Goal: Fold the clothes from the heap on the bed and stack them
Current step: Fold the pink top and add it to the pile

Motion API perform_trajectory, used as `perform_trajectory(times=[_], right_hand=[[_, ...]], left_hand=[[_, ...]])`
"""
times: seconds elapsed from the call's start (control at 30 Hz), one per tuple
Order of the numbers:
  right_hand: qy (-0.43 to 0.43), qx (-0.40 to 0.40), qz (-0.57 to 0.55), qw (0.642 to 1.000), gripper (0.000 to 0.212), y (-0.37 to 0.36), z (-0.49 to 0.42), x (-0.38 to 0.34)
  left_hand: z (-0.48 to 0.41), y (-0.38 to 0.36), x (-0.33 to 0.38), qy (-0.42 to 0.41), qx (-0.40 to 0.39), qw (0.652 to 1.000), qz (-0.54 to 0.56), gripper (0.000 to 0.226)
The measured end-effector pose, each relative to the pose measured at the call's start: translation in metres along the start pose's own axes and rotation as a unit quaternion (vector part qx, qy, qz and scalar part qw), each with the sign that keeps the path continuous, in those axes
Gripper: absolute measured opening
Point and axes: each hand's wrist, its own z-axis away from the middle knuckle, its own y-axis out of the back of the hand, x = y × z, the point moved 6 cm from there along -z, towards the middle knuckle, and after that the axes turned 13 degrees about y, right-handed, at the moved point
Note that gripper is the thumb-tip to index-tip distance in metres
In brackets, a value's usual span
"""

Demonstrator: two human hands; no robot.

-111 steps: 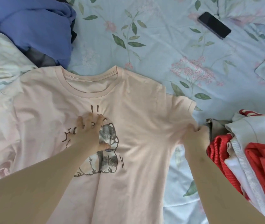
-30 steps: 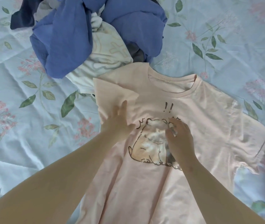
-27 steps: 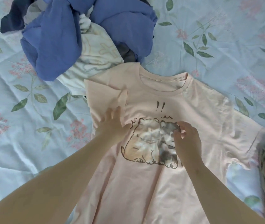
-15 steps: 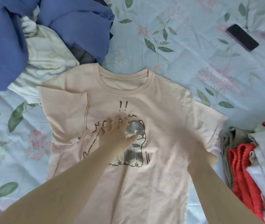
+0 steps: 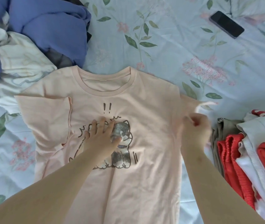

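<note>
Centrally, item one: left hand (image 5: 103,136), fingers spread flat, palm down on the printed chest of the pink T-shirt (image 5: 148,110); it grips nothing and only pins the cloth.

Item two: right hand (image 5: 194,126), closed in a pinch on the shirt's right sleeve (image 5: 204,105), whose hem is lifted off the bed and curls up just beyond the knuckles. The hand is motion-blurred, so the exact finger placement cannot be told.

Item three: the T-shirt itself, face up, collar at the far end, hem running out of view toward the person; long axis runs away from the person. Its left sleeve (image 5: 47,117) is already folded inward onto the body.

Relation governing the coming move, as judged: the unfolded sleeve lies to the right of the shirt's centre line, at the right hand, so that hand is placed to carry it leftward across the long axis toward the pinning left hand.

Item four: heap (image 5: 36,29) of blue and cream garments, beyond the shirt's left shoulder, touching it.

Item five: stack (image 5: 250,159) of folded red, white and olive clothes, just right of the shirt.

Item six: phone (image 5: 227,24), dark, well beyond the shirt's right shoulder on the floral bedsheet (image 5: 160,38).
</note>
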Motion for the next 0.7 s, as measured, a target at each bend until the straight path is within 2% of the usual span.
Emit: perform_trajectory(times=[0.03,0.07,0.1,0.13,0.17,0.23,0.3,0.4,0.47,0.53,0.57,0.63,0.7], right_hand=[[0.109,-0.093,0.057,0.988,0.021,-0.019,0.004,-0.015],[0.200,-0.196,0.116,0.953,0.019,-0.037,0.013,-0.022],[0.257,-0.304,0.166,0.902,0.018,-0.055,0.027,-0.018],[0.281,-0.396,0.212,0.848,0.017,-0.067,0.042,-0.010],[0.287,-0.457,0.236,0.808,0.015,-0.072,0.055,0.000],[0.258,-0.510,0.241,0.784,0.012,-0.075,0.063,0.013],[0.252,-0.494,0.220,0.802,0.015,-0.073,0.066,0.011],[0.168,-0.372,0.178,0.896,0.031,-0.057,0.058,0.009],[0.072,-0.277,0.195,0.938,0.044,-0.042,0.051,0.018],[-0.044,-0.228,0.232,0.945,0.056,-0.028,0.048,0.032],[-0.086,-0.231,0.238,0.940,0.056,-0.023,0.048,0.039],[-0.112,-0.285,0.223,0.925,0.041,-0.023,0.048,0.050],[-0.094,-0.327,0.218,0.915,0.020,-0.020,0.043,0.053]], left_hand=[[0.000,0.000,-0.001,-0.001,-0.001,1.000,0.009,0.067],[0.000,0.000,-0.001,-0.003,-0.003,1.000,0.012,0.065],[-0.001,0.001,-0.002,-0.005,-0.004,1.000,0.013,0.064],[-0.001,0.001,-0.003,-0.006,-0.006,1.000,0.015,0.063],[-0.001,0.002,-0.003,-0.007,-0.008,1.000,0.019,0.062],[-0.002,0.003,-0.004,-0.009,-0.012,1.000,0.024,0.061],[-0.002,0.002,-0.004,-0.012,-0.016,0.999,0.025,0.060],[-0.001,0.001,-0.004,-0.014,-0.010,1.000,0.024,0.060],[0.001,-0.001,-0.004,-0.014,0.002,1.000,0.025,0.061],[0.003,-0.003,-0.004,-0.014,0.023,0.999,0.023,0.063],[0.005,-0.004,-0.004,-0.014,0.034,0.999,0.022,0.063],[0.008,-0.007,-0.005,-0.017,0.058,0.998,0.024,0.064],[0.013,-0.008,-0.006,-0.022,0.085,0.996,0.028,0.063]])
